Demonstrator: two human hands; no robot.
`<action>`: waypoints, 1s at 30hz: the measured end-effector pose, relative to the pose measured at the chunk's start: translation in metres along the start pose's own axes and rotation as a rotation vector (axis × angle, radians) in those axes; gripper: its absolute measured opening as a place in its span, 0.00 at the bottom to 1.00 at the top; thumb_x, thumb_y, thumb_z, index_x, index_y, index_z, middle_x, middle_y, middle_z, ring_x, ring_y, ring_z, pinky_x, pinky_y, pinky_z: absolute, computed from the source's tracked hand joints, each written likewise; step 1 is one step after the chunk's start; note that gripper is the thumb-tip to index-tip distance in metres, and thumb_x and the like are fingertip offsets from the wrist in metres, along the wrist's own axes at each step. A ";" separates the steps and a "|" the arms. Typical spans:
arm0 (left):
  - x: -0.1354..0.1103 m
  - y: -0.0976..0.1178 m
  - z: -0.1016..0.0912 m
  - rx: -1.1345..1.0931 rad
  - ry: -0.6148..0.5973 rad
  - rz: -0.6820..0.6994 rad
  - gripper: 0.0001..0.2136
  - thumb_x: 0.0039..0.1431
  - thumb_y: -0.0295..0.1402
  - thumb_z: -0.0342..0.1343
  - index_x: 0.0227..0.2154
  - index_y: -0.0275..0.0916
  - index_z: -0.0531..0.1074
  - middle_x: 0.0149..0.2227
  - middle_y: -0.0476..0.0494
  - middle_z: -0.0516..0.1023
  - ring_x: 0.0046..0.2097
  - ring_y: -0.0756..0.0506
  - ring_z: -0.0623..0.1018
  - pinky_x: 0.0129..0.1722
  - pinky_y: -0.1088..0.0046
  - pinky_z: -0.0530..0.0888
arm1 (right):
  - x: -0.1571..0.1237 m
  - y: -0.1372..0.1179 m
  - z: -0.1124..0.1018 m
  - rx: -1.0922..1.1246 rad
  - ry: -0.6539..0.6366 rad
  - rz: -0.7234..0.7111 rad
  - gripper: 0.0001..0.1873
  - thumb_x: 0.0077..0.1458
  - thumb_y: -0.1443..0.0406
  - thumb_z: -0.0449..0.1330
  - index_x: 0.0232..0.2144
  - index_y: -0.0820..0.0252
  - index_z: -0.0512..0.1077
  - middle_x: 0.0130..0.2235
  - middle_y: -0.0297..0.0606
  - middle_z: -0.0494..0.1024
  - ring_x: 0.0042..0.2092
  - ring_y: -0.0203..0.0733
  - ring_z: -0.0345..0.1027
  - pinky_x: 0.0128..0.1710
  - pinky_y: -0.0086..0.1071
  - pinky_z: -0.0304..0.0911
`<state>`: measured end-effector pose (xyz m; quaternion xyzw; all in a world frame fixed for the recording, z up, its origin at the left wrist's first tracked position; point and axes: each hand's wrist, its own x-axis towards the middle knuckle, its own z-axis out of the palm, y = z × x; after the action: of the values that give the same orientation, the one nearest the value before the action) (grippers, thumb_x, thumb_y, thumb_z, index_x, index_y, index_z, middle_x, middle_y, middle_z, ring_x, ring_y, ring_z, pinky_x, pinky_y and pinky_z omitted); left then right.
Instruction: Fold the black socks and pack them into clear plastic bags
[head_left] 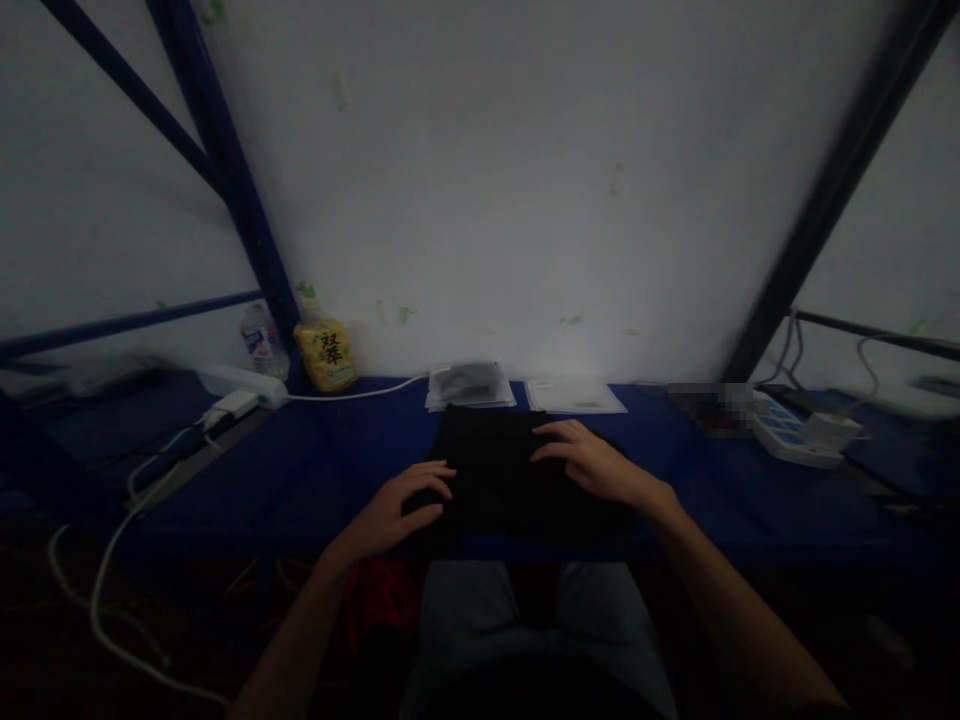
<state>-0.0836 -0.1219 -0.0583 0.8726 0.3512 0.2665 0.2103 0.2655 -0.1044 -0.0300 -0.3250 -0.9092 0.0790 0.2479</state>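
Observation:
A black cloth [502, 475], perhaps a folded garment, lies spread on the blue table in front of me. It is too dark to make out its exact kind. My left hand [401, 508] rests at its left edge, fingers apart and slightly curled. On the right part of the cloth lies my right hand [589, 458], its fingers stretched out and spread. Neither hand grips anything that shows.
Behind the cloth lie a packet with a grey item [471, 383] and white sheets [574, 395]. A yellow bag [328, 352] and a plastic bottle [264, 342] stand at the back left. Power strips [795, 430] with cables sit at both sides. Blue posts [247, 215] frame the table.

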 end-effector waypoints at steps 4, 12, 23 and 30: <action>0.004 -0.004 0.003 0.023 0.151 -0.144 0.18 0.63 0.43 0.48 0.54 0.44 0.65 0.65 0.43 0.57 0.64 0.41 0.59 0.63 0.60 0.57 | -0.033 0.027 0.009 -0.031 -0.095 -0.062 0.34 0.46 0.81 0.50 0.51 0.47 0.71 0.65 0.36 0.51 0.64 0.47 0.47 0.61 0.49 0.50; 0.019 -0.015 0.015 0.135 0.134 -0.333 0.24 0.67 0.47 0.36 0.61 0.44 0.57 0.62 0.46 0.63 0.62 0.44 0.64 0.62 0.62 0.58 | -0.028 0.025 0.001 0.036 0.083 -0.029 0.25 0.51 0.78 0.50 0.48 0.53 0.70 0.64 0.41 0.50 0.62 0.47 0.54 0.58 0.47 0.57; 0.018 -0.006 0.018 0.272 0.102 -0.339 0.23 0.67 0.47 0.34 0.59 0.47 0.61 0.60 0.48 0.66 0.61 0.44 0.65 0.60 0.61 0.60 | -0.008 0.002 -0.032 -0.326 0.028 -0.025 0.11 0.54 0.74 0.55 0.35 0.58 0.75 0.59 0.41 0.61 0.59 0.50 0.55 0.56 0.45 0.58; 0.017 -0.014 0.019 0.327 0.087 -0.292 0.23 0.67 0.48 0.37 0.59 0.46 0.60 0.60 0.46 0.65 0.61 0.44 0.64 0.60 0.62 0.60 | 0.023 -0.014 0.032 -0.270 -0.280 -0.169 0.15 0.56 0.75 0.53 0.42 0.58 0.73 0.55 0.42 0.66 0.56 0.45 0.58 0.55 0.43 0.58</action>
<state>-0.0684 -0.1037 -0.0757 0.8226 0.5211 0.2101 0.0869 0.2267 -0.1003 -0.0444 -0.2638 -0.9611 -0.0203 0.0790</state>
